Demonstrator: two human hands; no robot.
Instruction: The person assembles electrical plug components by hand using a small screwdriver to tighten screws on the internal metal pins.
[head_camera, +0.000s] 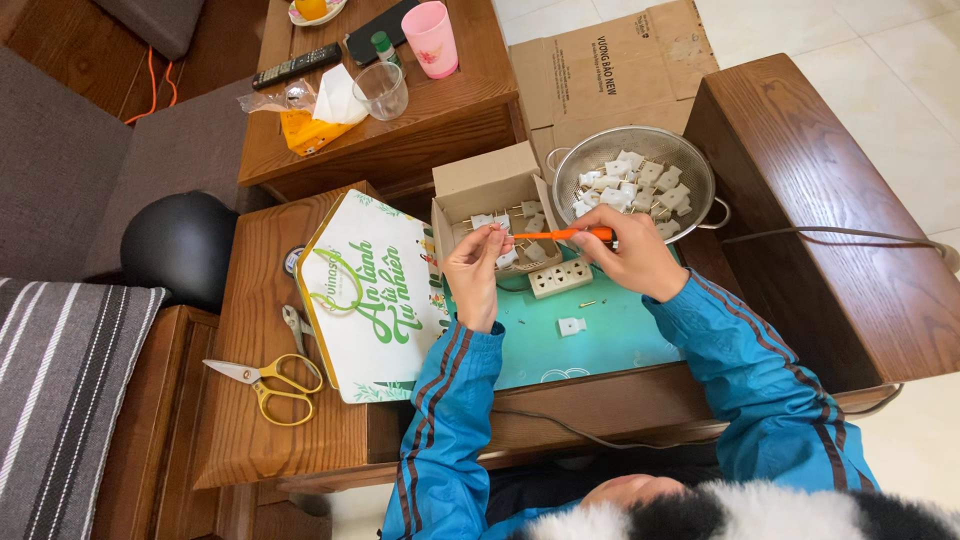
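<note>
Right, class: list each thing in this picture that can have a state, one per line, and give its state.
Left hand: pinching a small white plug part.
Right hand: gripping the orange screwdriver, tip at the part.
Cardboard box: open, plug parts inside.
Metal colander: holding white plug parts.
Yellow scissors: lying slightly open.
Glass: upright, looks empty.
Pink cup: upright.
White socket strip: lying flat on the mat.

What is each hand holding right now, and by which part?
Right hand: orange screwdriver, by its handle. Left hand: small white plug part, pinched in its fingers.
</note>
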